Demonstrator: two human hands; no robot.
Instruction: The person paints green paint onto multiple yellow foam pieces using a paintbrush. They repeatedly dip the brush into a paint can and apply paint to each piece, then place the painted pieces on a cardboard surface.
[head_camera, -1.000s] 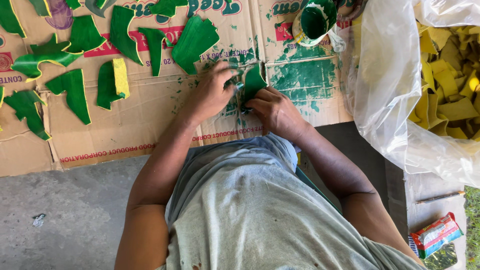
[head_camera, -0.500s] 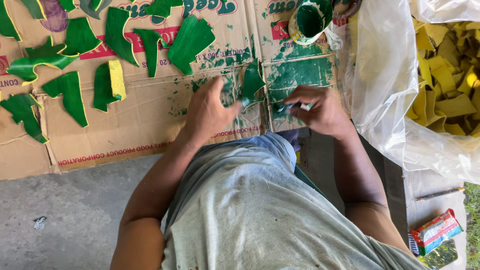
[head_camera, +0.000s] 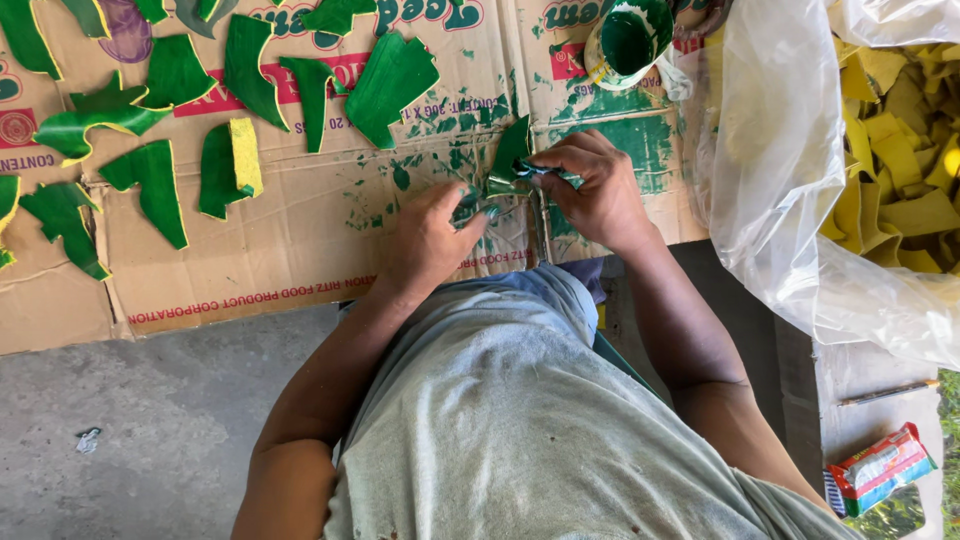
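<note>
My left hand (head_camera: 432, 238) pinches the lower end of a small green-painted leaf-shaped piece (head_camera: 508, 158) over the flattened cardboard (head_camera: 300, 230). My right hand (head_camera: 590, 188) grips a paint brush (head_camera: 548, 172) whose tip rests against that piece. Both hands' fingertips are smeared with green paint. A cup of green paint (head_camera: 628, 40) stands just beyond my right hand.
Several painted green pieces (head_camera: 240, 110) lie spread on the cardboard to the left, one partly yellow (head_camera: 244, 155). A clear plastic bag (head_camera: 800, 200) of yellow unpainted pieces (head_camera: 900, 160) sits at the right. A small packet (head_camera: 880, 468) lies at lower right. Grey concrete floor (head_camera: 150, 440) at lower left.
My right hand moved out to the right with the brush, then came back up to the piece. My left hand slid down and now holds the piece's lower end.
</note>
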